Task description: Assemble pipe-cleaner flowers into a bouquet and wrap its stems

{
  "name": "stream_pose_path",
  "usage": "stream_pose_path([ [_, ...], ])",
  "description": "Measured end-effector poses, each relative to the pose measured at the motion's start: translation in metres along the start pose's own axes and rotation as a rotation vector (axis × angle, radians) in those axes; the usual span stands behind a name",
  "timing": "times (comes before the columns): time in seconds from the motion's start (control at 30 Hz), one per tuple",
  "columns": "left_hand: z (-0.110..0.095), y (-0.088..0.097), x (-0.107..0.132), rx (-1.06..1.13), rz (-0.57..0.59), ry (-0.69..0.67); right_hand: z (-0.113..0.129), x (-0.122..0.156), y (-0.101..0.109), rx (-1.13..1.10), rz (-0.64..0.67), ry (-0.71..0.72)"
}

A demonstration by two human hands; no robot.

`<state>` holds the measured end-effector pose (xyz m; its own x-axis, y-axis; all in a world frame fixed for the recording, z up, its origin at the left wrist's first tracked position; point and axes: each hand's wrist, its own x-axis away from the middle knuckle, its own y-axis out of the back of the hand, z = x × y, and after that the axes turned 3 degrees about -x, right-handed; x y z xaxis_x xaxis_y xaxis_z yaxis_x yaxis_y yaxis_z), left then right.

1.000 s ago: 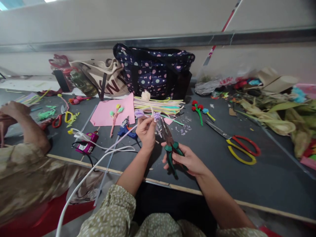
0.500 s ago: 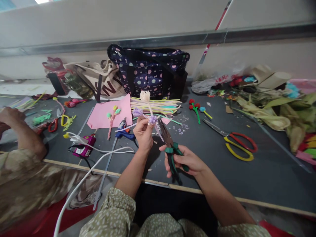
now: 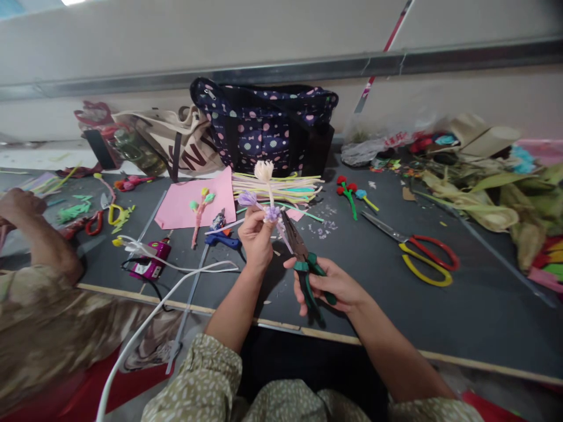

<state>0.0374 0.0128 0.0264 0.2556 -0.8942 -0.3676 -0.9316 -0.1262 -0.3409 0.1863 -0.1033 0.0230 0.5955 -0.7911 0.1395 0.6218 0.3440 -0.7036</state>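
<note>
Flowers: you hold a small bunch of pipe-cleaner flowers (image 3: 264,170) upright above the table (image 3: 440,316), in front of your chest; one cream head stands tallest, with two purple heads lower down.
Left hand: your left hand (image 3: 257,239) is closed round the stems, thumb and fingertips pinching them just under the purple heads.
Right hand: your right hand (image 3: 333,287) is wrapped round the green handles of the pliers (image 3: 302,257).
Pliers: the nose points up and to your left, just beside the nearer purple head; you cannot tell whether it touches a stem.
Table: red-and-yellow scissors (image 3: 424,258) lie well to your right, blades open.
Behind the flowers: loose pipe cleaners (image 3: 290,189) lie beside a sheet of pink paper (image 3: 180,205), with a spotted bag (image 3: 264,126) beyond them.
Left of you: a purple glue gun (image 3: 149,262) lies near the table edge, its white cable running off toward you.
Neighbour: another person's arm (image 3: 41,237) rests at the far left.
</note>
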Motion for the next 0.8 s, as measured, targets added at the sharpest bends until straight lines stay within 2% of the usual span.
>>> stream_pose_path([
  [0.23, 0.0045, 0.0023, -0.0003, -0.022, -0.006, 0.005, -0.0004, -0.0004, 0.0006, 0.017, -0.016, -0.003],
  [0.4, 0.0047, 0.0037, 0.0001, -0.016, 0.033, -0.002, 0.001, -0.0001, 0.0005, 0.023, -0.017, 0.001],
  [0.53, 0.0019, 0.0026, -0.0003, -0.034, 0.036, -0.018, 0.0027, 0.0001, -0.0011, 0.067, -0.062, 0.008],
  [0.8, 0.0013, 0.0021, -0.0009, -0.043, 0.01, -0.022, 0.003, -0.0022, -0.0034, 0.191, -0.131, 0.094],
])
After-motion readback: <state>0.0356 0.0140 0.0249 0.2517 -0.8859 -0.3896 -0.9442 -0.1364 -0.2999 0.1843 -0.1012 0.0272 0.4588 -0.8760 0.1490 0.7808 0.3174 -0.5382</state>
